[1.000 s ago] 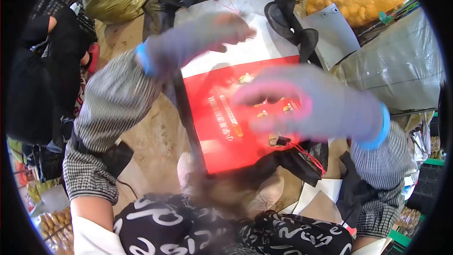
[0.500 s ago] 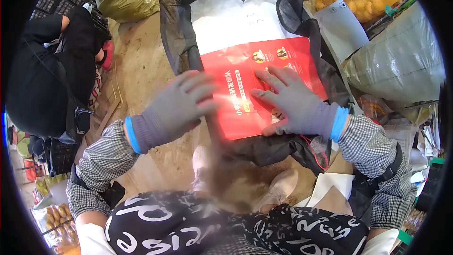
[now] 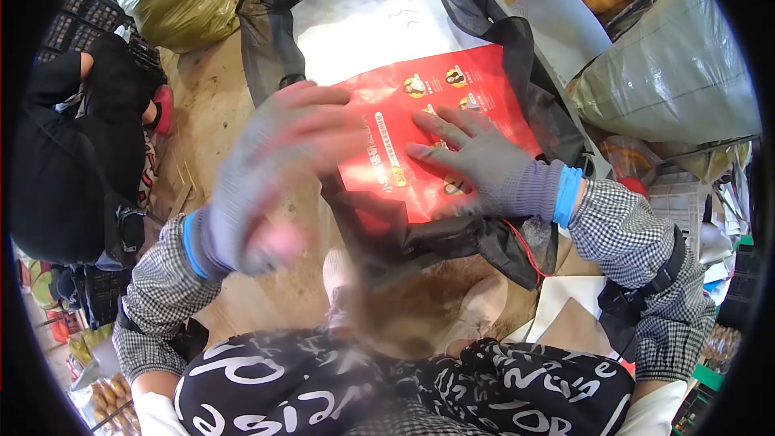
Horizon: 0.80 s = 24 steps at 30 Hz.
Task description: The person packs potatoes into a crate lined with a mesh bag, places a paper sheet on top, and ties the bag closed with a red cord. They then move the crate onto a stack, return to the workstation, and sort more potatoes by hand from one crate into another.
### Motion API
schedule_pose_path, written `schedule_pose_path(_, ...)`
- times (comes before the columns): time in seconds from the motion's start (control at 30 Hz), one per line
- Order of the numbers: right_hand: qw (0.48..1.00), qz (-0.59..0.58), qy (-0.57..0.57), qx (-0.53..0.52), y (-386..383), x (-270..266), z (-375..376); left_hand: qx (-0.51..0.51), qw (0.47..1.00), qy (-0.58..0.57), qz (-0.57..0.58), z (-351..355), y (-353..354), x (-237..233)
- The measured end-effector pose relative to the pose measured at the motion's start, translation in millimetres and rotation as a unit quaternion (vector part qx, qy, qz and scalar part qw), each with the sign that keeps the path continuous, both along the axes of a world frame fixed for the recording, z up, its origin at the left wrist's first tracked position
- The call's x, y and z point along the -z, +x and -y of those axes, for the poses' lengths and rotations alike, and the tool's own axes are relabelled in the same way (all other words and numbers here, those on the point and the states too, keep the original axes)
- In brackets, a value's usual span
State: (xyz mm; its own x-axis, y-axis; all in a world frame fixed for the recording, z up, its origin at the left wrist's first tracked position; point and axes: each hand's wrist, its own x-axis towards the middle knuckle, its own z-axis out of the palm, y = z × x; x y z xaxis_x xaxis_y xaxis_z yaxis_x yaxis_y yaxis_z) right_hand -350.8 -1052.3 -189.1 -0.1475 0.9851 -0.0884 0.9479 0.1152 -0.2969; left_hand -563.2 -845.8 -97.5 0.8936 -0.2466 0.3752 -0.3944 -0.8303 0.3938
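Paper [image 3: 397,131], under right hand [image 3: 488,160], near left hand [image 3: 270,165]

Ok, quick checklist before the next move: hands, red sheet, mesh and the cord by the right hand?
1. Right hand over the red sheet: ok, fingers spread.
2. Left hand free: ok, open, nothing visible in it.
3. Left hand touching the sheet: cannot tell, it is blurred.
4. Printed side up: ok.
5. Near left corner clear of the mesh: cannot tell, dark blur there.
6. Right fingers clear of the cord: ok, it lies nearer the wrist.
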Motion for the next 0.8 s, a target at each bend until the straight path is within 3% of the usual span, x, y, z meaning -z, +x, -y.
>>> schedule_pose_path(0.07,1.0,0.001,0.016,-0.001,-0.3,3.0,-0.2,0.003,0.998,0.058,-0.015,22.3,5.5,-3.2)
schedule_pose_path(0.13,1.0,-0.007,0.024,0.0,-0.1,4.5,2.2,0.024,0.986,0.163,-0.037,32.4,11.7,24.2)
schedule_pose_path(0.17,1.0,-0.013,0.024,-0.001,0.9,3.8,1.6,0.071,0.971,0.17,-0.154,25.9,11.0,28.7)
schedule_pose_path(0.27,0.999,-0.018,0.047,-0.011,6.1,5.7,4.1,0.116,0.98,-0.097,-0.126,11.9,16.3,-2.8)
schedule_pose_path(0.3,0.998,-0.018,0.059,-0.019,7.5,4.6,4.7,0.098,0.984,-0.112,-0.102,11.3,22.8,-12.1)
schedule_pose_path(0.37,0.98,-0.189,-0.039,0.051,21.8,-18.0,-0.4,0.06,0.986,-0.143,-0.054,10.0,36.0,-31.3)
schedule_pose_path(0.43,0.918,-0.365,-0.087,0.132,45.0,-35.2,-2.4,-0.014,0.997,0.004,-0.079,24.7,29.6,-27.6)
schedule_pose_path(0.53,0.945,-0.256,-0.169,0.112,64.2,-95.8,7.4,0.067,0.971,0.051,-0.226,38.2,26.6,21.6)
schedule_pose_path(0.57,0.926,-0.234,-0.226,0.19,45.5,-123.0,8.6,0.1,0.957,0.063,-0.266,38.9,26.9,32.0)
schedule_pose_path(0.63,0.978,-0.14,-0.125,0.086,39.7,-106.2,25.0,0.136,0.939,0.068,-0.308,39.6,26.2,36.2)
schedule_pose_path(0.73,0.979,0.05,-0.189,0.051,13.7,-113.2,26.9,0.146,0.935,0.058,-0.318,41.6,24.9,26.4)
schedule_pose_path(0.8,0.937,0.05,-0.329,0.103,1.7,-127.2,21.7,0.152,0.929,0.062,-0.333,44.2,26.1,12.5)
